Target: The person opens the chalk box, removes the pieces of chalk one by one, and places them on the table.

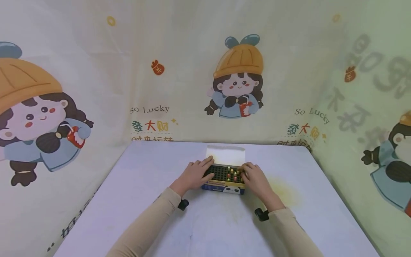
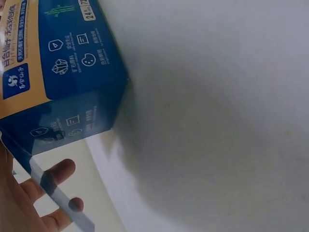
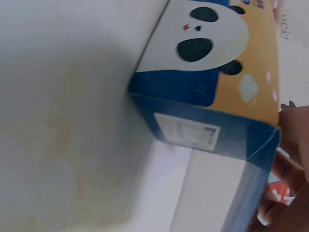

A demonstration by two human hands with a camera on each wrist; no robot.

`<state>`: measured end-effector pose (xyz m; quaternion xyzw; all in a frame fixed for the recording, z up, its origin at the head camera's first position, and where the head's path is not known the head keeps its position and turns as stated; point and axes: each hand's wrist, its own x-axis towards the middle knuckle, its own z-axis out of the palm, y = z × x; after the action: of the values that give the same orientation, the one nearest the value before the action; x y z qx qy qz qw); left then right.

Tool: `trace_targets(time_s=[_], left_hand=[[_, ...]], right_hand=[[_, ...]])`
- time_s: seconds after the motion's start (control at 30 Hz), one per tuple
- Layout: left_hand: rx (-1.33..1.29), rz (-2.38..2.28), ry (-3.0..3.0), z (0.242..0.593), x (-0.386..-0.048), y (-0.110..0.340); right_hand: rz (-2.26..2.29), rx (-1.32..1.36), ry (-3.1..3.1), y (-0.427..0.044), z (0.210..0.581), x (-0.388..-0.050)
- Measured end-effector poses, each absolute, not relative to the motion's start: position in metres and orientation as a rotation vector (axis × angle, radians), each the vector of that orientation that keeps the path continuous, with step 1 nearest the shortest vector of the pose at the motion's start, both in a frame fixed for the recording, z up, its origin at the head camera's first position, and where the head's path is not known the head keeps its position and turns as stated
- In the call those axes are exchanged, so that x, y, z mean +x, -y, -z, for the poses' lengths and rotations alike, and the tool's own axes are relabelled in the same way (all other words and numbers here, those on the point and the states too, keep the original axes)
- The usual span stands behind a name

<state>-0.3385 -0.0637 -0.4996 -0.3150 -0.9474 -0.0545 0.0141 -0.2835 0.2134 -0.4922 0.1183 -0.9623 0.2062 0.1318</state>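
A blue and yellow box of chalk (image 1: 223,187) with a panda printed on its front stands on the table. In its black tray of round holes (image 1: 218,173), several coloured chalk sticks (image 1: 232,172) stand toward the right, while the holes at the left show dark. My left hand (image 1: 196,174) rests on the box's left end, fingers spread and fairly straight. At the right end, my right hand (image 1: 257,180) has its fingers bent over the tray's edge beside the sticks; whether they pinch one is hidden. The right wrist view shows its bent fingers (image 3: 287,174) behind the box's corner.
The box's white lid (image 1: 226,154) is folded back behind it. A white table (image 1: 154,160) extends around the box, with a yellowish stain (image 1: 282,192) at the right. Printed cloth (image 1: 186,71) hangs behind and at both sides.
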Motion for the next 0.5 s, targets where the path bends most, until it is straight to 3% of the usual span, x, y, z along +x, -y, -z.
trace_targets(time_s=[0.5], left_hand=[[-1.132,0.368,2.945,0.5065,-0.3469,0.0666]], right_hand=[[-0.767,0.317,2.85,-0.2188,0.491,-0.2876]])
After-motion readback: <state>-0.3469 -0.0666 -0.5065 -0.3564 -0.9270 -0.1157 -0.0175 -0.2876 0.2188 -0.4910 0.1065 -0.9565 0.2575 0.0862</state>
